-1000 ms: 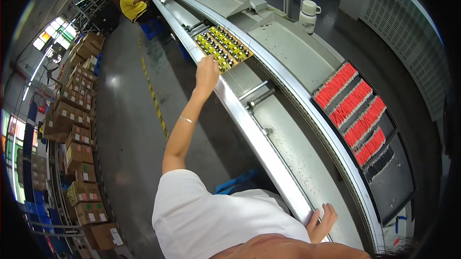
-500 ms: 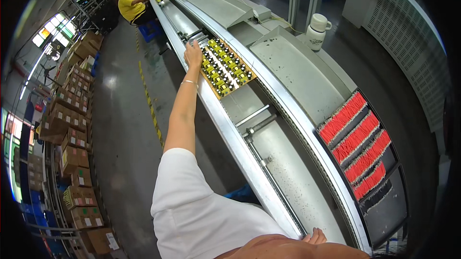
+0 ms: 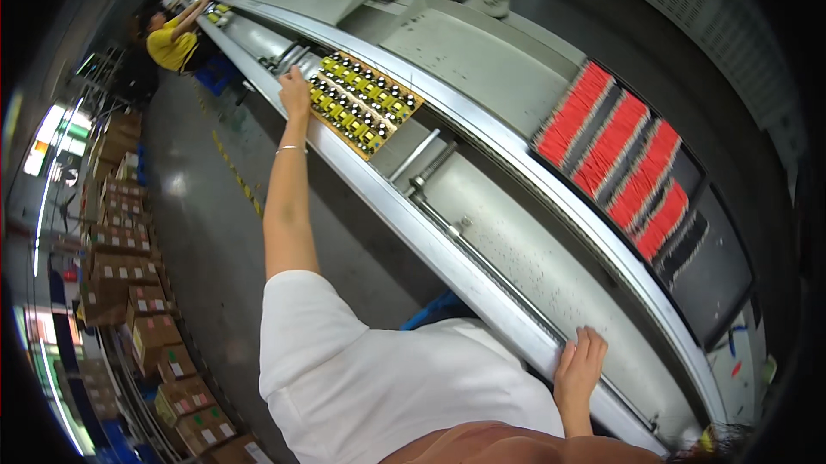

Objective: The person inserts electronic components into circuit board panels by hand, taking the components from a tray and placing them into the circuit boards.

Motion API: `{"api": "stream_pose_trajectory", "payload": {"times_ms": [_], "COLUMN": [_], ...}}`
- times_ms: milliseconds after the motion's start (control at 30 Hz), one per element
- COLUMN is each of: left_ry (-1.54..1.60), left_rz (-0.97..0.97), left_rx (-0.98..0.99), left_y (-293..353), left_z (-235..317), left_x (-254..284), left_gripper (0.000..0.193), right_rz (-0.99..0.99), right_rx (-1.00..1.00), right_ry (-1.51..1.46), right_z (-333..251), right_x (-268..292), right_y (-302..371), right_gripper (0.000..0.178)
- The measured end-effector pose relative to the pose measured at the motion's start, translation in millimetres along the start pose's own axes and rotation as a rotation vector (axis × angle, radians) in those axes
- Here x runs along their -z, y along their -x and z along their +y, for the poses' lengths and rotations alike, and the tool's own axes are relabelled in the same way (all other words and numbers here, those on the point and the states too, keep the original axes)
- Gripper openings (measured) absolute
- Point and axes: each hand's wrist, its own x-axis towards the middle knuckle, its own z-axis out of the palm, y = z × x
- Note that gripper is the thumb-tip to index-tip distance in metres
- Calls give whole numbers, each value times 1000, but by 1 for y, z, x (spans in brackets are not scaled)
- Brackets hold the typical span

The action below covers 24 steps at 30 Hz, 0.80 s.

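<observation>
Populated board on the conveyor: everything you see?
The board is a rectangular panel with tan edges, packed with rows of yellow blocky parts and black round ones with pale tops; a pale strip runs between. It lies flat, parts up, across the two metallic conveyor rails. The left hand is at its far-left corner; contact is unclear.

Left fingers: contact with circuit board too small to tell. Specks, beyond right fingers: too small to identify. Carton, left of right fingers: cut by lower edge.
</observation>
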Motion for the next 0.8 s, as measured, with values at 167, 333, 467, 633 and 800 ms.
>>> {"api": "stream_pose_trajectory", "payload": {"times_ms": [167,333,467,633,800], "left_ry": [-64,-92,-28,127,224], "left_rz": [-113,-245,-357,-467,-580], "left_rx": [-64,-150,-112,-126,-155], "left_y": [54,92,129,198,257], "left_z": [33,54,85,121,152], "left_x": [28,29,41,54,53], "left_gripper": [65,69,74,68,59], "right_rz": [15,82,251,401,384], "right_rx": [102,265,317,282,248], "right_ry": [-24,-50,4,108,198], "right_z": [2,12,40,76,106], "right_x": [0,9,30,58,65], "right_y": [0,-16,-50,-95,-123], "right_gripper": [34,37,37,25,17]}}
